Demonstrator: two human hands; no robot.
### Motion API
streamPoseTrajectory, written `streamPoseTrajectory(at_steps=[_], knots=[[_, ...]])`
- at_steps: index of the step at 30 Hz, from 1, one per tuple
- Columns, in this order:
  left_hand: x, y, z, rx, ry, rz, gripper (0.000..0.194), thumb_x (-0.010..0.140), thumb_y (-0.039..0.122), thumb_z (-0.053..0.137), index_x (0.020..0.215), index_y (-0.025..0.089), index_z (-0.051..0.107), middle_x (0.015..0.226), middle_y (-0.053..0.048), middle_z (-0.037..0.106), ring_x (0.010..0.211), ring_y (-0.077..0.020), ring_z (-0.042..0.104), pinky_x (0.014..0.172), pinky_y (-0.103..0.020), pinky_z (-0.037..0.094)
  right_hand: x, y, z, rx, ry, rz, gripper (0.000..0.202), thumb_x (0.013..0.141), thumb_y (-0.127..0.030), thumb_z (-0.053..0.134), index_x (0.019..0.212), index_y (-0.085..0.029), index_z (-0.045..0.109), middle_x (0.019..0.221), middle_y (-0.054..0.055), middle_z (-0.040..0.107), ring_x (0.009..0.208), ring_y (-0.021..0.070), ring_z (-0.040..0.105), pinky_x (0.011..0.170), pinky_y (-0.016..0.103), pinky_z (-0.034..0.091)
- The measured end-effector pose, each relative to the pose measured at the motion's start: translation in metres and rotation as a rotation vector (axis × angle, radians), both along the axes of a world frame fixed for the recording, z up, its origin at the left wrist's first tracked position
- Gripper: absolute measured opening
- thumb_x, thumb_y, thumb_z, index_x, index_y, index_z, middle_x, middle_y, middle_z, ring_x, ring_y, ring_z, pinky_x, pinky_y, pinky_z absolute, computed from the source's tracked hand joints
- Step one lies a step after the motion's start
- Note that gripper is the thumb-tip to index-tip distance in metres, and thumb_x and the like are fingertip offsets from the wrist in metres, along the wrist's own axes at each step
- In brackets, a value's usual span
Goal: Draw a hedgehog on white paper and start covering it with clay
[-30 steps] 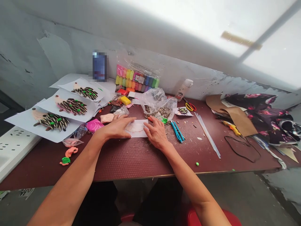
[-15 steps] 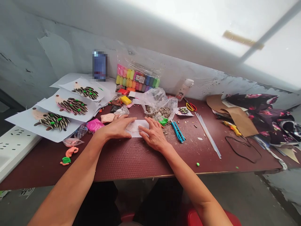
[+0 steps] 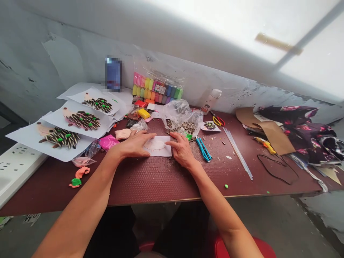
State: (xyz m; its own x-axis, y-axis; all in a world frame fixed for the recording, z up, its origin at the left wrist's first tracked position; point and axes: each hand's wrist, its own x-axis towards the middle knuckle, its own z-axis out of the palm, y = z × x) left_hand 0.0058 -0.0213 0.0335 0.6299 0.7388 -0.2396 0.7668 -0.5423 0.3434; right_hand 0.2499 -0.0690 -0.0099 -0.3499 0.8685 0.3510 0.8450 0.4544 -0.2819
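A small white paper [image 3: 160, 152] with a faint curved outline drawn on it lies on the table between my hands. My left hand [image 3: 135, 144] rests over its left edge, thumb and fingers spread. At the right edge is my right hand [image 3: 183, 149], fingers apart, with the index finger reaching onto the sheet. Just behind, a clear plastic bag [image 3: 178, 111] holds striped sunflower seeds [image 3: 185, 126], some spilling out. Right of my right hand lies a blue utility knife [image 3: 204, 149]. A magenta clay lump [image 3: 108, 142] sits beyond my left wrist.
Sheets bearing seed-covered hedgehogs [image 3: 82, 120] are stacked at left, near a white power strip [image 3: 18, 166]. Colourful clay packs [image 3: 157, 89] lean on the wall. Scissors [image 3: 218, 120], clear glue sticks [image 3: 238, 154], a yellow glue gun [image 3: 266, 145] and brown paper [image 3: 276, 138] lie to the right.
My right hand has slid right, from over the paper to its right edge, uncovering more of the drawn outline. My left hand has stayed in place.
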Motion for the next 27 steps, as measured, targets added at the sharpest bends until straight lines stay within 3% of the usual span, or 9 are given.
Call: streamPoseTrajectory(at_steps=[7,15,21,27], knots=[[0.0,0.0,0.002,-0.008,0.005,-0.011,0.09,0.073,0.039,0.062,0.156,0.019,0.034,0.161,-0.012,0.038,0.152,-0.0354,0.023,0.124,-0.053,0.016,-0.003,0.0,0.003,-0.093,-0.136,0.05,0.047,0.093,-0.005,0.053,0.12,-0.037,0.073,0.152,0.004,0.048,0.14,0.026,0.04,0.112,0.05,0.037],[-0.002,0.004,-0.003,-0.025,-0.003,-0.017,0.09,0.074,0.041,0.063,0.156,0.02,0.034,0.161,-0.012,0.04,0.152,-0.0362,0.022,0.124,-0.054,0.015,0.005,-0.001,0.009,-0.003,-0.087,0.081,0.044,0.088,0.0,0.054,0.109,-0.03,0.079,0.151,0.006,0.051,0.139,0.0256,0.043,0.113,0.05,0.037],[-0.004,0.007,-0.007,-0.009,-0.013,-0.026,0.087,0.075,0.043,0.063,0.155,0.022,0.037,0.16,-0.01,0.04,0.151,-0.0371,0.025,0.123,-0.055,0.019,0.009,0.0,0.012,-0.051,-0.175,0.198,0.041,0.091,-0.006,0.057,0.116,-0.033,0.076,0.154,0.004,0.048,0.143,0.027,0.037,0.113,0.051,0.037],[-0.004,0.005,-0.004,-0.008,-0.014,-0.024,0.087,0.075,0.045,0.063,0.155,0.023,0.036,0.16,-0.009,0.041,0.151,-0.0358,0.025,0.123,-0.054,0.019,0.007,-0.001,0.012,-0.052,-0.23,0.207,0.041,0.092,-0.006,0.058,0.118,-0.032,0.074,0.154,0.004,0.048,0.144,0.027,0.036,0.114,0.051,0.035]])
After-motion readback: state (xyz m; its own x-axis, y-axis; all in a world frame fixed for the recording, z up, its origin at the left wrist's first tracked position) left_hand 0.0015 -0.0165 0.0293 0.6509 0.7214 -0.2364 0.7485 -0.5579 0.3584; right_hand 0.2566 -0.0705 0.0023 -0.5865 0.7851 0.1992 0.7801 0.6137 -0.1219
